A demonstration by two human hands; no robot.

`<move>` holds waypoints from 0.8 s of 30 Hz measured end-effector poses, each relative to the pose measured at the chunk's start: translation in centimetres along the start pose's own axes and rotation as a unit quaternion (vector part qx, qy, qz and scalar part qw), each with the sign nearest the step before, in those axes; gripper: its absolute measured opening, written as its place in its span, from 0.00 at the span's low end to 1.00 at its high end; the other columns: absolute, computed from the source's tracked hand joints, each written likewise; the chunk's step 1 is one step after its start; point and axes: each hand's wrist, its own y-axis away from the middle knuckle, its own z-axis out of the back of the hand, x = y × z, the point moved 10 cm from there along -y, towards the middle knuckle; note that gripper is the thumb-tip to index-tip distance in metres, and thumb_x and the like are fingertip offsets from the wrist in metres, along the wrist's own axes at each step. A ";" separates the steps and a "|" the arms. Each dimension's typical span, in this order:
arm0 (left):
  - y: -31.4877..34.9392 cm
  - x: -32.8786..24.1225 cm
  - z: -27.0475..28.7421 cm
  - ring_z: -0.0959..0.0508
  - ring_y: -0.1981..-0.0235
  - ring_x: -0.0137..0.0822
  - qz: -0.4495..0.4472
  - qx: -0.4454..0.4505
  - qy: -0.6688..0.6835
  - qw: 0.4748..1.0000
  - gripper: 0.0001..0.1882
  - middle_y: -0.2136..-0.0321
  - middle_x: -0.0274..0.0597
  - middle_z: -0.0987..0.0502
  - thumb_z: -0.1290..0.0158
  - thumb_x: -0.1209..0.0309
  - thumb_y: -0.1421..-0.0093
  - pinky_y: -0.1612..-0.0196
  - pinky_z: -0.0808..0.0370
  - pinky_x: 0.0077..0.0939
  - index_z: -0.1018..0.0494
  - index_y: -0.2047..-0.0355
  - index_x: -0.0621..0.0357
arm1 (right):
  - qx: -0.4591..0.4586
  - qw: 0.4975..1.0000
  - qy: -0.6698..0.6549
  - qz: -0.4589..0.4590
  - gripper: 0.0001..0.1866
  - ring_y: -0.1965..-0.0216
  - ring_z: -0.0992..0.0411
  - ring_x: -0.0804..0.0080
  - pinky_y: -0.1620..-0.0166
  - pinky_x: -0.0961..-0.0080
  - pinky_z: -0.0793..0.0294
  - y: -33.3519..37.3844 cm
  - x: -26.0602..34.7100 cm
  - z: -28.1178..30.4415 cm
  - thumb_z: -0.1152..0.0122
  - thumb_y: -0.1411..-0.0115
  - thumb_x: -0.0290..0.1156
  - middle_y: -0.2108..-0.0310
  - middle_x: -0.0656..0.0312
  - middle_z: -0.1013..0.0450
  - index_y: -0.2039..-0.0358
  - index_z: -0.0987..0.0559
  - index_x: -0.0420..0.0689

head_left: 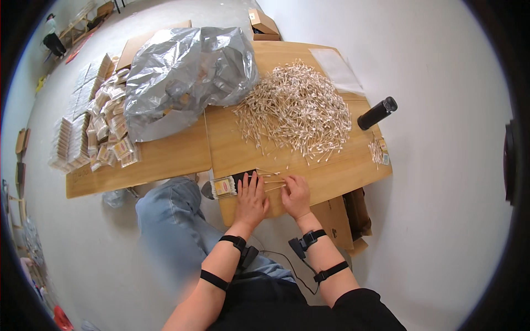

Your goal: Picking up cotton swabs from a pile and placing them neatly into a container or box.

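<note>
My left hand (252,203) lies with its fingers stretched out over a dark flat pad (239,177) at the table's near edge. Beside it, on the left, is a clear packet of cotton swabs (223,187) with a yellow and white label. A few loose cotton swabs (273,182) lie between the two hands. My right hand (296,197) pinches the ends of some of these swabs with thumb and fingertips; how many it holds is hidden. Beyond the hands spreads a large heap of loose cotton swabs (301,107).
A big grey plastic bag (190,77) covers the table's far left. Many filled packets (113,124) are piled and stacked left of it. A black bottle (377,113) stands at the right edge, near a few swabs (376,153). Cardboard boxes (334,220) sit below the table.
</note>
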 end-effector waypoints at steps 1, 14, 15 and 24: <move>0.0 0.2 0.0 0.46 0.32 0.53 0.002 -0.007 0.001 1.000 0.37 0.35 0.54 0.43 0.44 0.64 0.44 0.32 0.50 0.53 0.42 0.37 0.63 | 0.008 1.000 -0.003 -0.016 0.12 0.61 0.29 0.54 0.57 0.64 0.29 -0.1 -0.4 0.1 0.39 0.52 0.22 0.66 0.54 0.27 0.64 0.21 0.42; 0.1 -0.2 -0.2 0.43 0.33 0.49 -0.020 0.019 0.035 0.999 0.37 0.35 0.52 0.41 0.44 0.66 0.44 0.32 0.48 0.49 0.44 0.36 0.63 | 0.042 0.991 -0.125 -0.021 0.07 0.63 0.29 0.55 0.60 0.64 0.28 0.0 0.4 -3.6 0.38 0.50 0.22 0.69 0.56 0.27 0.69 0.20 0.43; 0.2 -0.2 -0.1 0.43 0.33 0.49 -0.014 0.022 0.042 0.999 0.38 0.35 0.52 0.42 0.44 0.67 0.45 0.32 0.48 0.49 0.44 0.36 0.63 | 0.030 0.990 -0.121 -0.066 0.07 0.64 0.29 0.55 0.60 0.63 0.28 -0.2 -0.7 -3.5 0.37 0.50 0.23 0.69 0.56 0.27 0.69 0.20 0.43; 0.1 0.0 -0.2 0.45 0.32 0.49 -0.011 0.006 0.035 0.999 0.39 0.34 0.53 0.44 0.43 0.65 0.46 0.32 0.50 0.49 0.44 0.36 0.63 | 0.142 0.988 -0.051 -0.043 0.06 0.64 0.27 0.52 0.61 0.60 0.27 -3.0 -3.2 -5.6 0.36 0.49 0.28 0.70 0.55 0.26 0.69 0.20 0.43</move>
